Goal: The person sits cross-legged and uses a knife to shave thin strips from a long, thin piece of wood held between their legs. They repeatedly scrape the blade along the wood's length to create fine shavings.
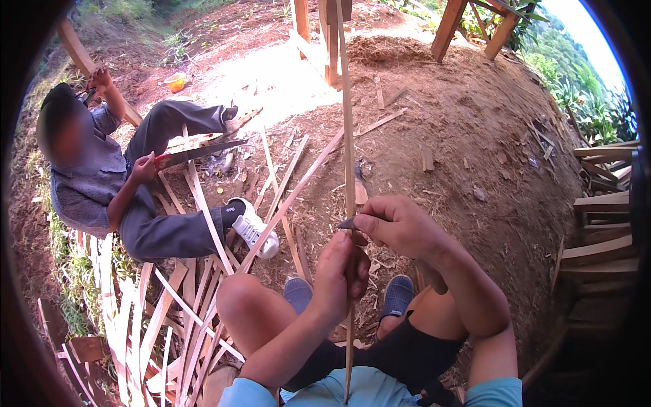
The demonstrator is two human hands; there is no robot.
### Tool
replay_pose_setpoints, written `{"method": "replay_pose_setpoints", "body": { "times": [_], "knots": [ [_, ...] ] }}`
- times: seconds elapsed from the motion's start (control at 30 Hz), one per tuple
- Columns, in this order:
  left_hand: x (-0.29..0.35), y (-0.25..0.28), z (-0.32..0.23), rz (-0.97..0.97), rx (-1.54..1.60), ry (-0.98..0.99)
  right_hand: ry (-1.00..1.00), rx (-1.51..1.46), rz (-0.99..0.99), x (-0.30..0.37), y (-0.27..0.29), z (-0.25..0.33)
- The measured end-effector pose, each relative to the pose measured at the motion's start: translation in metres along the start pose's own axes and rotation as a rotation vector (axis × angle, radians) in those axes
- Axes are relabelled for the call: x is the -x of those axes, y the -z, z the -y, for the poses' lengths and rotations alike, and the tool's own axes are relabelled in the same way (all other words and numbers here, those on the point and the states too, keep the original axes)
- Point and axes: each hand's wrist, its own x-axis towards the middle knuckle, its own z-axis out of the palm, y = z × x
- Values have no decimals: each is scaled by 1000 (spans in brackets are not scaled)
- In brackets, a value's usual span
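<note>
A long, thin wooden strip (348, 136) stands nearly upright in front of me, running from the top of the view down to my lap. My left hand (337, 271) is closed around it, thumb up, between my knees. Just above that thumb, my right hand (400, 227) grips a knife (347, 224); its dark, pointed blade lies against the strip. A rounded brown end (434, 277) shows under my right forearm, and it looks like the knife's handle. Most of the knife between is hidden by my hand and wrist.
At the left a person (91, 176) sits holding a red-handled saw (196, 152), one foot near my knee. Many wooden strips (169, 325) lie piled at my left. A yellow bowl (175, 83) and wooden posts (329, 41) stand farther off; stacked wood (600, 251) is at right.
</note>
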Motion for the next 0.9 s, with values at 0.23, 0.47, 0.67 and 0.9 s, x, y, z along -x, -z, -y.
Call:
{"method": "replay_pose_setpoints", "body": {
  "times": [0.23,0.47,0.67,0.9],
  "knots": [
    [6,-4,-1,3,3,14,-86,-7,-38,0,3,11],
    [5,-6,3,-2,-61,-28,-19,11,-173,-4,8,0],
    [12,-6,13,44,-90,14,131,-181,-604,-8,27,-5],
    [19,2,0,76,-88,29,134,-257,-559,30,38,16]
  ]
}}
